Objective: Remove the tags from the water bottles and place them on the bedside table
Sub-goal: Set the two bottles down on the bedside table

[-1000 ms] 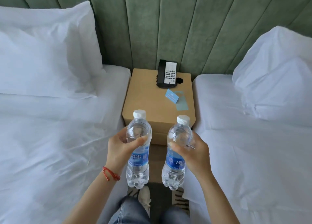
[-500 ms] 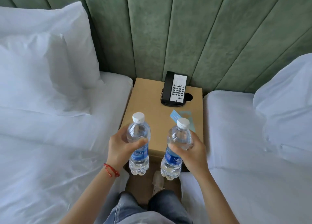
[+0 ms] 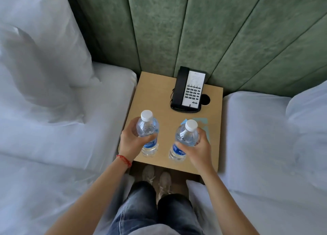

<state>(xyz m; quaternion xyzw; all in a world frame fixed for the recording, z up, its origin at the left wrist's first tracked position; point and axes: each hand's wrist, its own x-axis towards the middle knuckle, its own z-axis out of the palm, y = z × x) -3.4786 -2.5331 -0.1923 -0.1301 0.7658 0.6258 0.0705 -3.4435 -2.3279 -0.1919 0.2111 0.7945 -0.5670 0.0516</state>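
Note:
Two clear water bottles with white caps and blue labels are upright over the front part of the tan bedside table [image 3: 154, 93]. My left hand [image 3: 131, 142] grips the left bottle [image 3: 147, 128] around its middle. My right hand [image 3: 200, 150] grips the right bottle [image 3: 185, 135] the same way. Whether their bases touch the tabletop I cannot tell. A light blue card or tag [image 3: 203, 122] lies on the table behind the right bottle, partly hidden by it.
A black and white telephone [image 3: 189, 90] stands at the table's back, beside a round hole [image 3: 205, 99]. White beds flank the table, with a pillow [image 3: 39, 57] on the left. A green padded headboard [image 3: 177, 31] rises behind. My legs and shoes are below.
Both hands carried the bottles forward, from in front of the table to over its front part. The camera view moved closer to the table and tilted down.

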